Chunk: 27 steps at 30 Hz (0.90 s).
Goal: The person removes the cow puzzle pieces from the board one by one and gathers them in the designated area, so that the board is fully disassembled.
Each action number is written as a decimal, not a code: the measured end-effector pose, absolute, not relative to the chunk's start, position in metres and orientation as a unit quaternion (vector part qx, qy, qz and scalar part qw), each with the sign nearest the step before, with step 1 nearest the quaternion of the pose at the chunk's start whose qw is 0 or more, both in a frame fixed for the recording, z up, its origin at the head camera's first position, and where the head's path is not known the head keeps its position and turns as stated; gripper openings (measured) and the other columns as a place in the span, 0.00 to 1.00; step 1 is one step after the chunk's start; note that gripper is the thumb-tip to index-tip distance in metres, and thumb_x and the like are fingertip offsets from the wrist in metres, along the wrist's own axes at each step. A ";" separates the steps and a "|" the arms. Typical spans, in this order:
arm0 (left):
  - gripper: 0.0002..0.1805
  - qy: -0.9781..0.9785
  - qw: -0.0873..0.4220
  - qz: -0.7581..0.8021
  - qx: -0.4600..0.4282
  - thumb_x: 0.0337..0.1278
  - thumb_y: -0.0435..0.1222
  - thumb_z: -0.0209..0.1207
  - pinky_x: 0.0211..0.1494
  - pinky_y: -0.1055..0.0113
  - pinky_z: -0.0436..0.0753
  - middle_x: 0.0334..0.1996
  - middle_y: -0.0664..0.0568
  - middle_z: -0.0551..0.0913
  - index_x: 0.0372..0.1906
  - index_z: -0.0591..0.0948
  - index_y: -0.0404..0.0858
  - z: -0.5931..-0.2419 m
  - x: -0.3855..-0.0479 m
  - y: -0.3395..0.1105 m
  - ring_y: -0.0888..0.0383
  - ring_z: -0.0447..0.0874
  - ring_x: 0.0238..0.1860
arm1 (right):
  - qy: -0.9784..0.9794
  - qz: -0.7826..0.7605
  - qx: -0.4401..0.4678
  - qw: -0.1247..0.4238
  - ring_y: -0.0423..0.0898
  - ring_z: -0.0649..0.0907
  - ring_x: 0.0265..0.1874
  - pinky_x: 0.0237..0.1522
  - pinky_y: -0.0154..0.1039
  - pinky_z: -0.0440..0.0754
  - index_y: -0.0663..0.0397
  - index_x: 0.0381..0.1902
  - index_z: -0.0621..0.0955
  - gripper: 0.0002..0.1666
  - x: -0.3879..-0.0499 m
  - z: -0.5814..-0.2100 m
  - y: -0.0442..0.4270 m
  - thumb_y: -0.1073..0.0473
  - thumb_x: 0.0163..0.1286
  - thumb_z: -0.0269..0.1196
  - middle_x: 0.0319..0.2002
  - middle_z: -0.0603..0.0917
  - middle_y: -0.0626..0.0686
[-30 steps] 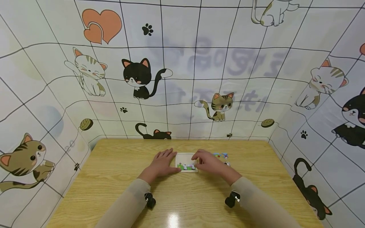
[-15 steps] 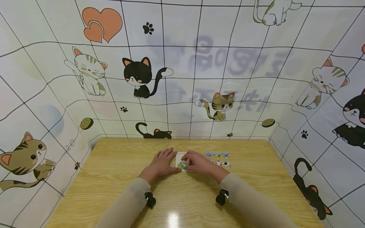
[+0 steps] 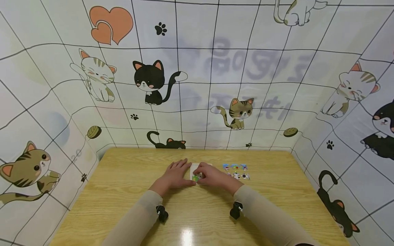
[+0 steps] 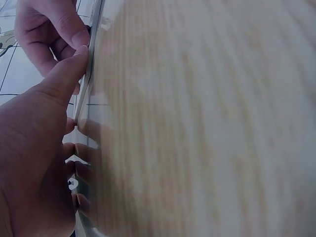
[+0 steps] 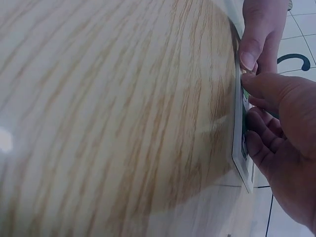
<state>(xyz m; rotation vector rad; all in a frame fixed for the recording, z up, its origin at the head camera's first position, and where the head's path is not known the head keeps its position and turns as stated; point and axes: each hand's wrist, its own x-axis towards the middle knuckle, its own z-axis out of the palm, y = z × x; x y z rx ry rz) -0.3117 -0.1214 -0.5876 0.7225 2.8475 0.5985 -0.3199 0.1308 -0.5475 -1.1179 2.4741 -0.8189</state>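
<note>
A small white-framed tray (image 3: 193, 167) lies on the wooden table, with green picture pieces (image 3: 195, 178) in its lower left part. My left hand (image 3: 175, 176) rests flat at its left edge, fingers spread, thumb on the lower left corner. Over the tray, my right hand (image 3: 212, 176) has its fingers bent and thumb touching the pieces; whether it pinches one is hidden. In the right wrist view the right hand (image 5: 291, 143) reaches over the tray rim (image 5: 239, 128), its thumb close to the left thumb. The left wrist view shows the left hand (image 4: 37, 138) along the tray side.
Right of the tray lie several loose puzzle pieces in two rows, blue-topped ones (image 3: 235, 167) behind and black-and-white ones (image 3: 236, 176) in front. The wooden table (image 3: 138, 218) meets a white cloth wall (image 3: 197, 92) printed with cats at its back edge.
My right hand has moved left across the tray to its lower left part, uncovering the loose pieces on the right. My left hand has stayed at the tray's left edge.
</note>
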 end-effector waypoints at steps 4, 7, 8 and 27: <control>0.55 0.947 0.090 0.192 0.240 0.70 0.70 0.63 0.86 0.32 0.51 0.90 0.43 0.54 0.90 0.62 0.45 -0.584 -0.314 -0.122 0.37 0.51 0.88 | 0.860 -0.287 -0.393 0.154 0.38 0.77 0.35 0.42 0.36 0.81 0.64 0.66 0.86 0.21 -0.321 -0.549 0.131 0.64 0.79 0.71 0.54 0.79 0.59; 0.55 0.946 0.098 0.185 0.247 0.71 0.70 0.62 0.86 0.33 0.51 0.90 0.44 0.53 0.90 0.61 0.46 -0.582 -0.315 -0.124 0.38 0.51 0.88 | 0.860 -0.288 -0.392 0.156 0.38 0.77 0.35 0.42 0.37 0.81 0.63 0.65 0.86 0.20 -0.322 -0.550 0.131 0.64 0.79 0.71 0.53 0.79 0.59; 0.55 0.946 0.102 0.184 0.249 0.71 0.70 0.62 0.86 0.33 0.51 0.90 0.44 0.53 0.90 0.61 0.46 -0.581 -0.315 -0.124 0.38 0.51 0.88 | 0.860 -0.288 -0.390 0.157 0.38 0.78 0.35 0.42 0.37 0.81 0.63 0.65 0.86 0.20 -0.323 -0.550 0.131 0.64 0.79 0.71 0.53 0.80 0.59; 0.56 0.940 0.105 0.205 0.253 0.69 0.71 0.62 0.86 0.31 0.50 0.90 0.43 0.53 0.90 0.62 0.45 -0.582 -0.317 -0.126 0.36 0.50 0.88 | 0.870 -0.277 -0.371 0.167 0.42 0.80 0.40 0.48 0.43 0.84 0.59 0.62 0.81 0.19 -0.321 -0.546 0.126 0.66 0.78 0.71 0.56 0.80 0.56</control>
